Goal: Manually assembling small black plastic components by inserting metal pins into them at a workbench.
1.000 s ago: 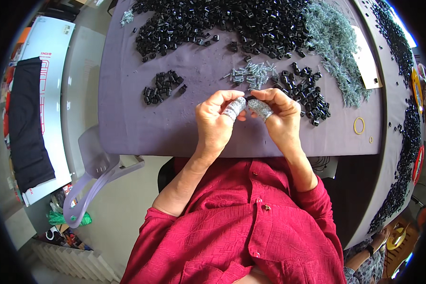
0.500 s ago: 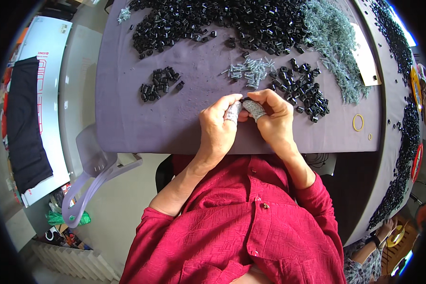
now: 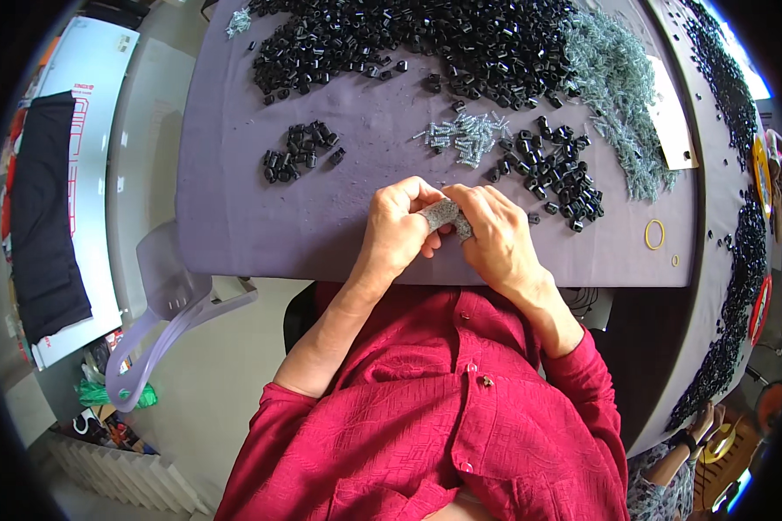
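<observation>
Some black bits (image 3: 301,149) lie toward the worktop's (image 3: 235,221) left edge. Near its front edge the left hand (image 3: 396,227) bends in; the right hand (image 3: 500,239) has turned over, hiding where a black piece showed before. I can't tell what they grip. Then come silver bits (image 3: 471,137), a black heap (image 3: 560,174) and a yellow ring (image 3: 646,234).

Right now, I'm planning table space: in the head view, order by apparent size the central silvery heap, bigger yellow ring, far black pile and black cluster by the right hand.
1. Far black pile
2. Black cluster by the right hand
3. Central silvery heap
4. Bigger yellow ring
</observation>
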Demonstrator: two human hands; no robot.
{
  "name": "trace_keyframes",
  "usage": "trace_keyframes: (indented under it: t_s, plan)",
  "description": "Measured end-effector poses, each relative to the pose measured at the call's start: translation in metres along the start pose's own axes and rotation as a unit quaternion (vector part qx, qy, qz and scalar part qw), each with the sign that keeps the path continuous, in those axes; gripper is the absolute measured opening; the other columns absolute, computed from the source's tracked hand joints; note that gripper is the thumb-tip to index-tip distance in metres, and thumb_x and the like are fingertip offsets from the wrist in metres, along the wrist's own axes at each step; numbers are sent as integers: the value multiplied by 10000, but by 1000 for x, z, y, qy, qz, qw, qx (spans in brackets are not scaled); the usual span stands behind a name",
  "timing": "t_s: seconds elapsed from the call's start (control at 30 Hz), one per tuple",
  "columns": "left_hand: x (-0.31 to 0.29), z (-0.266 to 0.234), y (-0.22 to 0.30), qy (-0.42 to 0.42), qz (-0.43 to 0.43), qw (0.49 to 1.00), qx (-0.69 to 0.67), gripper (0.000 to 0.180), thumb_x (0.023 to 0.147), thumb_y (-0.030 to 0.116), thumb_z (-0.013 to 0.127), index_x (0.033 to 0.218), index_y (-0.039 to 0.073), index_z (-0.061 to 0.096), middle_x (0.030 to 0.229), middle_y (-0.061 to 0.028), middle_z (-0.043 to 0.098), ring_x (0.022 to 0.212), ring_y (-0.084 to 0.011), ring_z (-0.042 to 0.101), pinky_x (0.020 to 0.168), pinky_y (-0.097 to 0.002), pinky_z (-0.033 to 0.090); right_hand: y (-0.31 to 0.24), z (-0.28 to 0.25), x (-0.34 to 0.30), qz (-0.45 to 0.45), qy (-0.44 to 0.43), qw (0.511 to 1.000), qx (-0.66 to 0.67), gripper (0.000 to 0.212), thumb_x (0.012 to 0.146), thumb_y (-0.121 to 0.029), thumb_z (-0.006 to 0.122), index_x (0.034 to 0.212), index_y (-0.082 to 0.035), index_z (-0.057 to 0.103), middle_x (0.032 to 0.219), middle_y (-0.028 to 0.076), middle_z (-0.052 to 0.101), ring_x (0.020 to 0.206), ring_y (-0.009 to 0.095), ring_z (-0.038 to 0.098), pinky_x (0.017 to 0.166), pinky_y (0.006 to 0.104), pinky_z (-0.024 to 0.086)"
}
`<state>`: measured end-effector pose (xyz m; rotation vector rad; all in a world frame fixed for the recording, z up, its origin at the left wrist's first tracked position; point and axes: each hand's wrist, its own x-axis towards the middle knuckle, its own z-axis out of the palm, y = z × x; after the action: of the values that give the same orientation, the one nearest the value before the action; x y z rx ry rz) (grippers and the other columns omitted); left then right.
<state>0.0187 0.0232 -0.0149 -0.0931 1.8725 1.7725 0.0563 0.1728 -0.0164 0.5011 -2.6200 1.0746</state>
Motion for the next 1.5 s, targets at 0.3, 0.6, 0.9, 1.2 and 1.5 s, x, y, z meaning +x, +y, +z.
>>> trace_keyframes:
  t_s: [0.3, 0.6, 0.9, 1.2, 1.5]
  plan:
    - [-1, -1, -6, -12, 12, 1000, 1, 88, 842, 42, 608, 772, 25, 558, 644, -51, 608, 488, -83, 564, 398, -219, 463, -1, 8, -1, -29, 8, 998, -52, 253, 661, -22, 570, 913, -29, 546, 715, 85, 527, 662, 261, 533, 631, 356, 466]
    - [0, 4, -2, -14, 13, 1000, 18, 130, 859, 79, 629, 766, 23, 558, 650, -43, 610, 506, -83, 579, 413, -229, 488, 0, 11, 3, -9, -2, 998, -58, 251, 647, -22, 568, 882, -35, 482, 732, 96, 525, 707, 275, 548, 670, 366, 465]
    - [-12, 21, -10, 78, 252, 919, 293, 86, 829, 12, 571, 902, 0, 527, 683, -132, 607, 567, -255, 609, 500, -363, 481, 0, 8, -7, 31, 18, 999, -19, 356, 658, 44, 550, 1008, -8, 517, 810, 137, 555, 759, 310, 561, 702, 380, 472]
    - [1, -18, -5, 141, 253, 855, 431, 68, 812, 36, 579, 814, -5, 525, 680, -217, 597, 682, -407, 606, 564, -454, 468, 5, -1, 41, 17, 6, 999, -41, 259, 657, 55, 538, 897, -24, 595, 790, 160, 544, 758, 341, 557, 668, 411, 468]
    - [5, -83, 8, 249, 207, 853, 410, 96, 834, 95, 617, 802, 15, 575, 645, -193, 599, 593, -365, 608, 520, -417, 456, 17, 24, 85, -49, -50, 965, -251, 101, 697, -127, 569, 705, -59, 643, 820, 81, 576, 865, 234, 518, 738, 352, 426]
